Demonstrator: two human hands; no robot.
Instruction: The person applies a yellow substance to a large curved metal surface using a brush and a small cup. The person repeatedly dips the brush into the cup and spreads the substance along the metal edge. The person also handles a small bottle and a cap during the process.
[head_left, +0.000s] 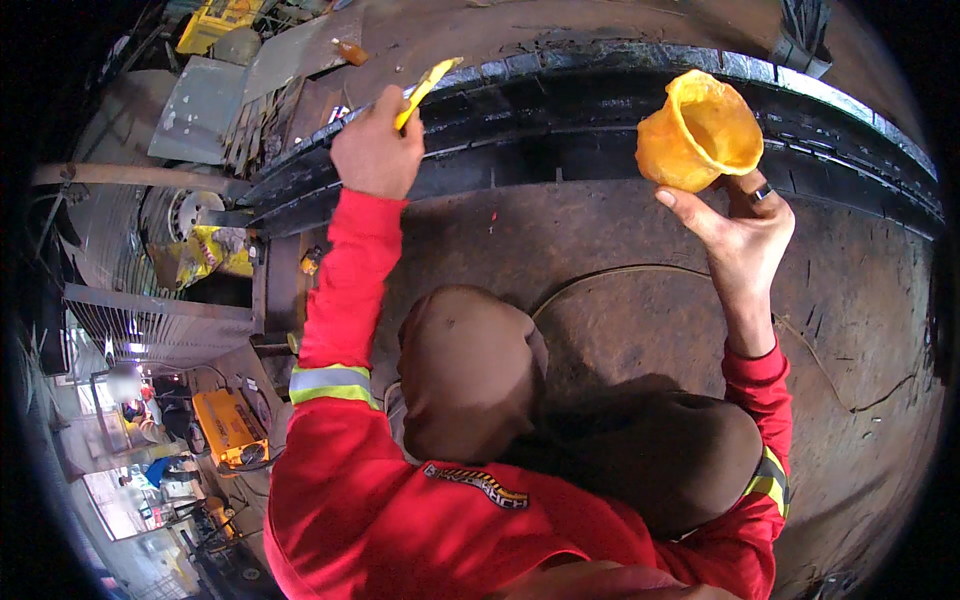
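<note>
Wrapped around a yellow-orange cup with an uneven, ragged rim, my right hand holds it up over the dark beam, its mouth tilted toward me. A dark ring sits on one finger. My left hand is closed on a slim yellow tool whose flat end sticks out up and to the right; its exact kind is unclear. Beneath both hands runs a long black metal beam with a shiny silvery far edge. The cup's contents cannot be made out.
My two knees are bent below the beam. A thin cable lies on the brown metal surface. Grey plates and a yellow crate are at the far left. An orange machine stands lower left, with people beyond.
</note>
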